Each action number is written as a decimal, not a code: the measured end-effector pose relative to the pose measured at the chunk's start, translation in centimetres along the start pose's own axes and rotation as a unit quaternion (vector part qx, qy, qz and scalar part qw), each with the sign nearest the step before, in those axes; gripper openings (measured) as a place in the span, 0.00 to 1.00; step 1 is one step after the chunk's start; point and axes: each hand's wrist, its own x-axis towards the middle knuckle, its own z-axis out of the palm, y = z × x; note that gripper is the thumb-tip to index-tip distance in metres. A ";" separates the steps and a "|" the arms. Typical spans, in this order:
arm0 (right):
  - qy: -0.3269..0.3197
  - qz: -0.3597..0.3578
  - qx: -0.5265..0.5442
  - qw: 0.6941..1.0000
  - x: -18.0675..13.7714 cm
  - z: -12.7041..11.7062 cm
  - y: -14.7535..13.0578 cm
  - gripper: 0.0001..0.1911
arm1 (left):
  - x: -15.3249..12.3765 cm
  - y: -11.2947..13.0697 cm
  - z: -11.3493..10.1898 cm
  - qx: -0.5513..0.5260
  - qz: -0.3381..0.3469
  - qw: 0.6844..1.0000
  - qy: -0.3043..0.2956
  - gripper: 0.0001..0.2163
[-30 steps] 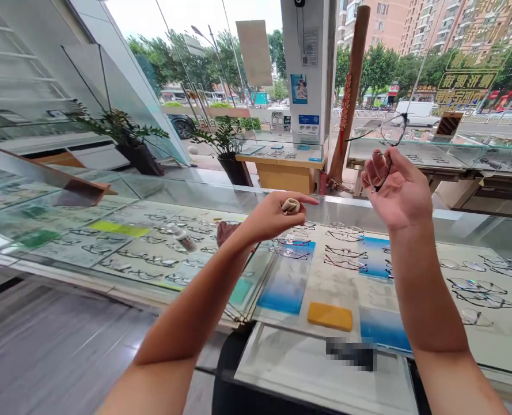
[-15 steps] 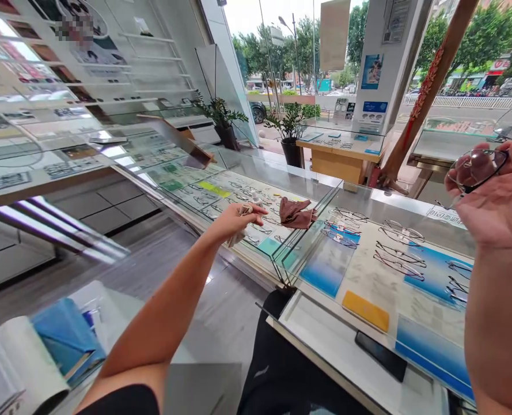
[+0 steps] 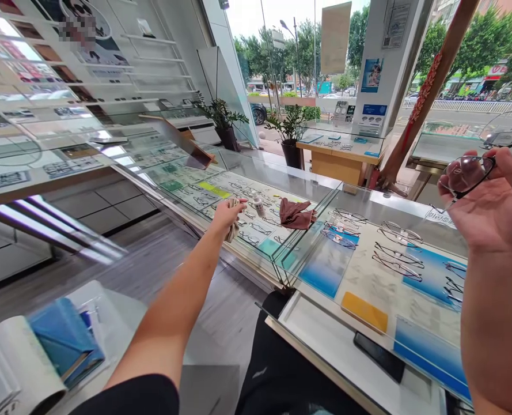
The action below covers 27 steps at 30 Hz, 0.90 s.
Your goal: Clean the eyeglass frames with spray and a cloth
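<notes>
My left hand point(image 3: 228, 215) is closed around a crumpled beige cloth point(image 3: 233, 229), part of which hangs below the fingers. Just right of that hand, a small white bottle point(image 3: 258, 205) stands on the glass counter, apart from the fingers. A brown cloth point(image 3: 296, 214) lies bunched up beside the bottle. Raised at the right, my right hand point(image 3: 491, 210) grips a pair of dark-rimmed eyeglasses point(image 3: 467, 174) between thumb and fingers, palm turned up. One lens is in front of the fingers; the other reaches toward the right edge.
Rows of eyeglass frames point(image 3: 397, 262) show under the glass of the display counter point(image 3: 359, 199). A yellow case point(image 3: 364, 312) and a phone point(image 3: 379, 356) are near an open drawer point(image 3: 325, 340). Potted plants point(image 3: 291, 153) stand behind. Blue folders point(image 3: 61, 334) lie lower left.
My left hand has drawn back left from the bottle with the beige cloth, leaving the bottle in plain sight. My right hand and the eyeglasses have shifted slightly left and down.
</notes>
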 end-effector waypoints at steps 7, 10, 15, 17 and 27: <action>0.019 0.025 0.025 0.999 -0.4 0.4 -0.6 0.11 | 0.6 -0.5 2.5 0.016 0.056 0.998 -0.034 0.35; 0.026 0.034 0.030 0.999 -0.5 0.6 -0.8 0.12 | 0.7 -0.9 3.6 0.043 0.068 0.995 -0.061 0.37; 0.016 0.026 0.036 0.999 -0.5 0.7 -0.8 0.09 | 0.9 -1.0 4.6 0.091 0.053 0.993 -0.057 0.21; 0.021 0.024 0.041 0.999 -0.5 0.7 -0.8 0.10 | 0.8 -0.8 4.8 0.093 0.049 0.993 -0.048 0.15; 0.016 0.050 0.048 0.997 -0.7 0.6 -0.8 0.07 | -3.1 4.6 7.3 -0.096 0.082 0.983 -0.136 0.12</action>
